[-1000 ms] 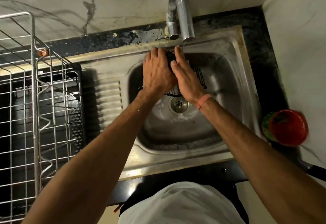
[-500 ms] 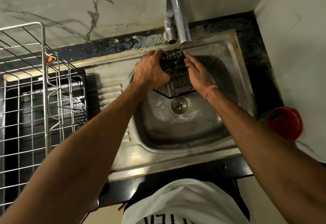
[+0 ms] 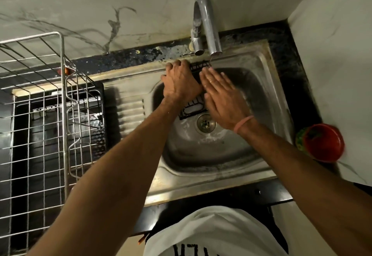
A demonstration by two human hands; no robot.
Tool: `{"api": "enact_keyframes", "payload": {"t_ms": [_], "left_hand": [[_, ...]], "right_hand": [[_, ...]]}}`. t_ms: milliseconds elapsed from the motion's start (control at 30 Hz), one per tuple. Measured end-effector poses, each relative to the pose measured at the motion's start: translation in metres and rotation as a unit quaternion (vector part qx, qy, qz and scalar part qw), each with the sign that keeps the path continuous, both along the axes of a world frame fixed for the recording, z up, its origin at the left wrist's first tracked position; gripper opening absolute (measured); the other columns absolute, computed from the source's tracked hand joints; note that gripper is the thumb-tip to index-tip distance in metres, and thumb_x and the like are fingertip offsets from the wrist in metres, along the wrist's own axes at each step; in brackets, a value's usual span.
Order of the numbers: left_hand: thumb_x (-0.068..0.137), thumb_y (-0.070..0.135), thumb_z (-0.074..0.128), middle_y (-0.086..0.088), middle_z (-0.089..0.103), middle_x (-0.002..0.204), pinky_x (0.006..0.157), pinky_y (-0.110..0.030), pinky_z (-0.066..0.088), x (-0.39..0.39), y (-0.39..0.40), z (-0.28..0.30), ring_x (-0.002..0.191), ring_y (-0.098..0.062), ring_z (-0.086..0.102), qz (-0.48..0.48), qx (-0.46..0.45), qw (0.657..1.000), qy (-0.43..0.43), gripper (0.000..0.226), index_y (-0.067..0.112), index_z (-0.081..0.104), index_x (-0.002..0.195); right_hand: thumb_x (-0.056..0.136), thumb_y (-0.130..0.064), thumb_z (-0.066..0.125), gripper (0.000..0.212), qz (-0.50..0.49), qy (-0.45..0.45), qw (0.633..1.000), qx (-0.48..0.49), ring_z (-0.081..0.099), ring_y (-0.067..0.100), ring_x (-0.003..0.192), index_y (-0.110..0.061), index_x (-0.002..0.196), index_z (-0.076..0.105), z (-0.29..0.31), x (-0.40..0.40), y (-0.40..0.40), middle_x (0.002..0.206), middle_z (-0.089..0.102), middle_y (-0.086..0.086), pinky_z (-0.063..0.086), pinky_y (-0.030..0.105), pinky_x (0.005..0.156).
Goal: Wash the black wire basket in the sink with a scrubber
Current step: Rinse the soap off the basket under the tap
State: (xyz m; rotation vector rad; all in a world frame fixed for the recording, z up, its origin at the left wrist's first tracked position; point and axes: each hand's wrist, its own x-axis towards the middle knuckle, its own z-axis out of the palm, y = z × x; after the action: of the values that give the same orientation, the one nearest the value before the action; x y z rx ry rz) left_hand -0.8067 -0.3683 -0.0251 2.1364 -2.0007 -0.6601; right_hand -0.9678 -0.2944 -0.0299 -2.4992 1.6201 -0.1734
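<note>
The black wire basket [image 3: 192, 108] is held over the steel sink [image 3: 265, 86], just under the tap spout [image 3: 209, 28]. My left hand [image 3: 180, 82] grips its left side with curled fingers at the far rim. My right hand [image 3: 223, 98] lies flat with straight fingers against the basket's right side, covering most of it. Only the basket's near corner and a strip of its far rim show. A thin stream of water runs from the spout onto the far rim. No scrubber is visible.
A steel wire dish rack [image 3: 48, 114] stands on the drainboard at the left. A red bowl [image 3: 322, 143] with something green beside it sits on the counter at the right. The drain [image 3: 205, 123] lies under the basket. A wall closes the right side.
My right hand went from pinching the basket's rim to lying flat over its right side. The basket turned, and my left hand shifted up to its far rim.
</note>
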Motion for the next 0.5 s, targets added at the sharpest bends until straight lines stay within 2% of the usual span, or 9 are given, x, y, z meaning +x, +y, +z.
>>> {"api": "enact_keyframes", "payload": {"t_ms": [100,233,367,433,500], "left_hand": [[0.074,0.063,0.075,-0.003,0.065,0.136,0.109,-0.057,0.044,-0.003,-0.005,-0.001,0.128,-0.031,0.055,-0.038,0.001,0.997,0.065,0.081,0.027,0.058,0.144],[0.072,0.061,0.069,-0.001,0.057,0.153,0.121,-0.066,0.026,0.007,-0.003,-0.006,0.142,-0.030,0.048,-0.101,0.008,0.994,0.027,0.092,0.034,0.047,0.157],[0.078,0.053,0.082,-0.009,0.049,0.152,0.119,-0.047,0.040,0.017,-0.001,-0.020,0.137,-0.032,0.047,-0.112,0.015,0.986,0.124,0.095,0.026,0.043,0.160],[0.083,0.059,0.072,-0.010,0.051,0.148,0.117,-0.046,0.042,0.015,-0.002,-0.022,0.133,-0.030,0.049,-0.100,-0.001,0.986,0.132,0.085,0.025,0.047,0.157],[0.091,0.058,0.058,-0.011,0.054,0.144,0.116,-0.051,0.044,0.015,-0.005,-0.025,0.129,-0.030,0.053,-0.098,-0.018,0.987,0.128,0.073,0.024,0.051,0.155]], "right_hand": [[0.112,-0.037,0.021,0.063,-0.096,0.000,0.995,0.023,0.007,0.022,0.163,-0.005,0.167,0.020,0.009,-0.002,-0.012,0.174,0.017,0.012,0.011,0.045,0.133],[0.108,-0.041,0.015,0.068,-0.088,0.036,0.994,0.045,0.010,0.022,0.163,-0.006,0.167,0.020,0.013,-0.004,-0.015,0.175,0.018,0.011,0.009,0.044,0.133],[0.107,-0.043,0.016,0.071,-0.110,0.044,0.992,0.049,0.007,0.025,0.163,-0.005,0.167,0.017,0.018,-0.001,-0.012,0.175,0.014,0.014,0.010,0.047,0.133],[0.108,-0.045,0.014,0.072,-0.065,0.070,0.995,0.030,0.006,0.028,0.163,-0.002,0.166,0.016,0.015,0.018,-0.005,0.174,0.012,0.017,0.010,0.049,0.132],[0.109,-0.043,0.013,0.070,-0.015,0.049,0.998,0.031,0.005,0.026,0.164,-0.003,0.166,0.015,0.014,0.032,0.000,0.175,0.012,0.016,0.007,0.047,0.133]]}}
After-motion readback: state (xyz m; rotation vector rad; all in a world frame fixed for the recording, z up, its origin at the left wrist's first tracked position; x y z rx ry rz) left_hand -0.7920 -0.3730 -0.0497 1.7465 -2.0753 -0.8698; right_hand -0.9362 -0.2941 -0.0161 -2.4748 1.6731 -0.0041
